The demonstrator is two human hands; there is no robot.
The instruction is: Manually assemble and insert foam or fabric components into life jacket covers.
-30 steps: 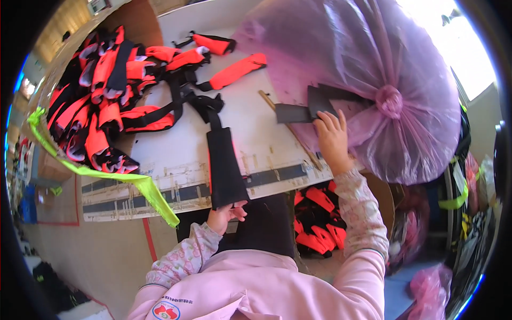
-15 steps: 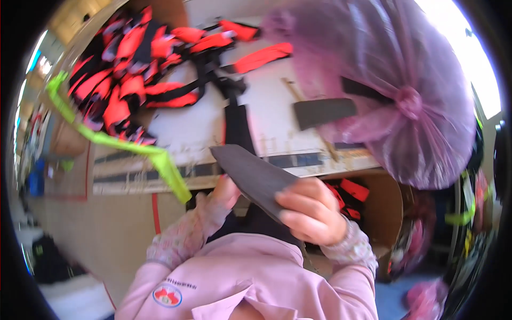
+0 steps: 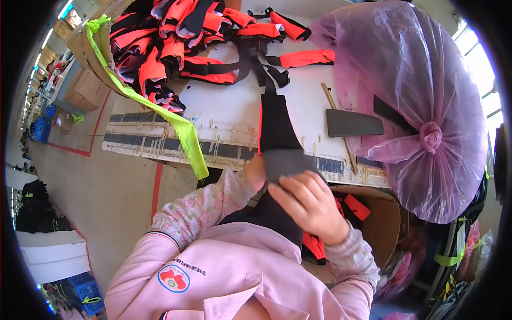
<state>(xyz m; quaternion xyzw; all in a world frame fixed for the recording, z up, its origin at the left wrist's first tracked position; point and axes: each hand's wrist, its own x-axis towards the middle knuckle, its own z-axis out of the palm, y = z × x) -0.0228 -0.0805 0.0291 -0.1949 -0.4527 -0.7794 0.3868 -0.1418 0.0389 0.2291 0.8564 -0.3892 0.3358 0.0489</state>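
Note:
A black fabric strap piece with an orange edge (image 3: 278, 124) lies lengthwise on the table, its wide end toward me. A dark grey foam pad (image 3: 285, 161) meets that wide end; whether its tip is inside the fabric or on top cannot be told. My left hand (image 3: 255, 172) closes on the strap's near left corner, its fingers partly hidden by the pad. From the right, my right hand (image 3: 308, 201) grips the pad's near part, slightly blurred. Webbing and a black buckle part (image 3: 250, 50) join the strap to other orange-and-black pieces.
A heap of orange-and-black straps (image 3: 165, 50) fills the far left, beside a neon-yellow strip (image 3: 186, 133). At right lie another grey foam pad (image 3: 354, 124), a thin wooden stick (image 3: 333, 104) and a big purple plastic bag (image 3: 416, 64). A cardboard box (image 3: 381, 213) stands below the table edge.
The foam pad, held tilted above the strap before, has come down and forward against the strap's wide end. My right hand has moved onto its near part. The whole view has shifted.

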